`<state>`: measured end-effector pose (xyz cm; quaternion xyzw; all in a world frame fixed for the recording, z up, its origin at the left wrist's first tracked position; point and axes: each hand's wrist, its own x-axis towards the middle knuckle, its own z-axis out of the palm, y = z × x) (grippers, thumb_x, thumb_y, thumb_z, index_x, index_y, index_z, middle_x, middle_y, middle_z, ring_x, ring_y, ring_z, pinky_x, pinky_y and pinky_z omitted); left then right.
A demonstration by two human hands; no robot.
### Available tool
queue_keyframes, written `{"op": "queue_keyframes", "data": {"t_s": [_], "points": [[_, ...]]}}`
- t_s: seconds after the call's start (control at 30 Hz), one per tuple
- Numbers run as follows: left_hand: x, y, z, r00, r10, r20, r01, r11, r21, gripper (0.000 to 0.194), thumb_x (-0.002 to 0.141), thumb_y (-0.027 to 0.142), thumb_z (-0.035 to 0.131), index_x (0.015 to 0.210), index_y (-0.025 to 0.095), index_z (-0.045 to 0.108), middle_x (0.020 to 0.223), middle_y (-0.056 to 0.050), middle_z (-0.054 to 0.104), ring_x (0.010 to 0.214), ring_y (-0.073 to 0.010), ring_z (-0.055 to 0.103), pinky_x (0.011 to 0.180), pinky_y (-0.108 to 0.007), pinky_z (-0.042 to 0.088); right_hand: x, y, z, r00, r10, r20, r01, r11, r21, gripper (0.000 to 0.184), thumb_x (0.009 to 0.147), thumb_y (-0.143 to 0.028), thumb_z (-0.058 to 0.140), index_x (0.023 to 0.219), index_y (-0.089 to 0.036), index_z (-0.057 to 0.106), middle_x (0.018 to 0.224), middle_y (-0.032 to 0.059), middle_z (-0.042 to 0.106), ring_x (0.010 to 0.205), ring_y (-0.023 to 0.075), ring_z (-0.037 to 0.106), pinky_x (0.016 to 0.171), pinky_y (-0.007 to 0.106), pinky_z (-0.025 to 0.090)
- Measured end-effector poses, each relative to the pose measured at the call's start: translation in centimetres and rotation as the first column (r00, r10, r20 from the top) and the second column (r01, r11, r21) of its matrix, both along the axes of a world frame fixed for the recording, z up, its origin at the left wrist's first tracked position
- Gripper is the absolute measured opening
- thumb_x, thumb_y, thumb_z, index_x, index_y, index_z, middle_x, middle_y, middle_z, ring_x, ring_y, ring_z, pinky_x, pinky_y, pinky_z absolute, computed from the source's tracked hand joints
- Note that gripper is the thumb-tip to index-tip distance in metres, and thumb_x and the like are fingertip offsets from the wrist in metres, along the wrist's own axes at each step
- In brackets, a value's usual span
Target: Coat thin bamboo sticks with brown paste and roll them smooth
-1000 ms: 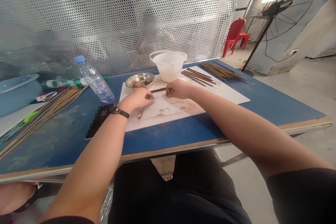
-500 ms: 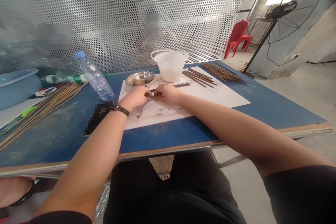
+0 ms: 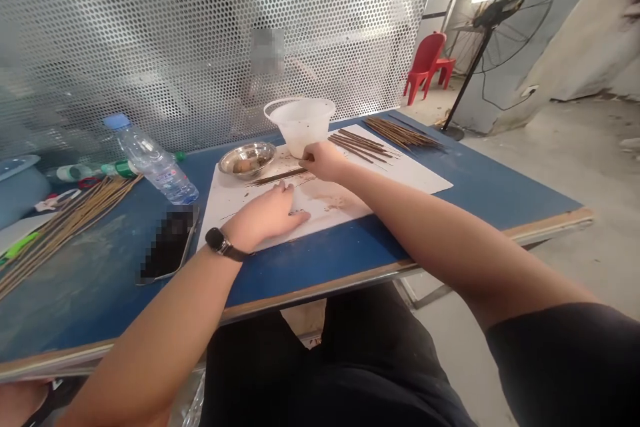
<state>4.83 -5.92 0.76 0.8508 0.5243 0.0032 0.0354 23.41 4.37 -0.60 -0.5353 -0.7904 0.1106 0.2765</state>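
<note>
My left hand lies palm down over the white board, its fingers stretched and the thumb apart. A thin stick pokes out to the left of it. My right hand is closed, fingertips pinched together in front of the translucent plastic bucket; what they hold, if anything, is hidden. Between the hands and a shiny metal bowl lie dark brown incense-like sticks. Inside the bowl sits a brownish lump. More thick, coated sticks lie on the board right of the bucket.
A bundle of sticks lies at the table's back right. Left of the board are a phone, a tilted water bottle and long pale sticks. Perforated metal sheeting stands behind the blue table.
My hands, close together before, have separated: the left came nearer and opened flat, the right moved toward the bucket's base. The view has swung right.
</note>
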Motion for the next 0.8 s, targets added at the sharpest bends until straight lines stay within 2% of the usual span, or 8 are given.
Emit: {"op": "queue_keyframes", "data": {"t_s": [0.1,0.17,0.23,0.33,0.5,0.6,0.7,0.8], "points": [[0.6,-1.5,0.5,1.0,0.003,-0.008,-0.002,0.999,0.039,0.045,0.092,0.062,0.056,0.103,0.021,0.07,0.105,-0.016,0.076,0.088,-0.0366,0.072,0.067,-0.042,0.05,0.0,0.0,0.2,1.0,-0.026,0.007,0.026,1.0,-0.011,0.024,0.09,-0.038,0.074,0.076,-0.02,0.067,0.08,0.006,0.072,0.077,0.0207,0.061,0.067,0.03,0.041],[0.8,-2.1,0.8,1.0,0.012,-0.016,-0.011,1.0,0.021,0.043,0.092,0.063,0.056,0.094,0.022,0.069,0.095,-0.014,0.076,0.08,-0.0352,0.072,0.064,-0.042,0.048,0.0,-0.1,0.3,0.999,-0.038,0.005,0.038,0.999,0.0,0.031,0.092,-0.046,0.073,0.075,-0.02,0.067,0.077,0.0061,0.069,0.075,0.0207,0.059,0.064,0.032,0.039],[1.0,-2.3,0.9,0.999,0.011,-0.03,-0.011,1.0,-0.013,0.048,0.091,0.066,0.055,0.098,0.021,0.07,0.101,-0.016,0.077,0.085,-0.0374,0.072,0.068,-0.043,0.049,0.1,-0.2,0.4,0.999,-0.037,0.009,0.037,0.999,0.01,0.035,0.095,-0.048,0.068,0.075,-0.02,0.067,0.076,0.0071,0.069,0.074,0.0212,0.059,0.064,0.033,0.038],[1.4,-2.3,0.6,0.999,0.024,-0.035,-0.025,0.999,-0.041,0.068,0.089,0.072,0.055,0.123,0.015,0.069,0.123,-0.023,0.074,0.103,-0.0437,0.072,0.08,-0.046,0.052,0.2,-0.6,0.6,0.998,0.012,0.066,-0.012,1.0,-0.001,0.033,0.1,-0.041,0.062,0.077,-0.019,0.07,0.079,0.0085,0.071,0.076,0.0225,0.061,0.067,0.033,0.039],[0.8,-0.7,0.1,0.999,0.026,-0.031,-0.026,1.0,-0.001,0.097,0.082,0.081,0.059,0.152,0.013,0.053,0.156,-0.026,0.054,0.137,-0.0494,0.056,0.105,-0.051,0.047,0.4,-1.0,0.8,0.902,0.351,0.252,-0.329,0.936,-0.123,0.014,0.094,-0.029,0.069,0.092,-0.019,0.078,0.106,0.0106,0.078,0.091,0.0238,0.067,0.073,0.031,0.043],[-0.5,1.0,0.2,0.999,0.032,-0.038,-0.035,0.997,-0.067,0.11,0.079,0.086,0.059,0.163,0.016,0.04,0.169,-0.023,0.037,0.149,-0.0476,0.045,0.109,-0.05,0.045,0.3,-1.3,1.0,0.87,0.406,0.282,-0.378,0.914,-0.148,0.012,0.088,-0.022,0.074,0.097,-0.019,0.081,0.108,0.0099,0.08,0.09,0.0235,0.069,0.073,0.031,0.045],[-1.4,2.8,0.7,0.997,0.038,-0.066,-0.047,0.988,-0.148,0.112,0.082,0.087,0.052,0.166,0.017,0.034,0.173,-0.022,0.029,0.149,-0.0465,0.045,0.107,-0.048,0.048,0.2,-1.7,1.2,0.86,0.415,0.298,-0.38,0.909,-0.17,0.011,0.089,-0.018,0.071,0.095,-0.019,0.08,0.101,0.0087,0.081,0.083,0.0225,0.069,0.07,0.031,0.044],[-1.5,3.7,1.1,0.998,0.026,-0.06,-0.034,0.99,-0.136,0.099,0.087,0.083,0.049,0.162,0.018,0.041,0.169,-0.021,0.038,0.143,-0.0443,0.052,0.103,-0.046,0.05,0.1,-1.9,1.4,0.857,0.423,0.295,-0.383,0.905,-0.185,0.008,0.09,-0.018,0.072,0.092,-0.019,0.079,0.099,0.0084,0.081,0.081,0.0219,0.069,0.067,0.031,0.043]]}}
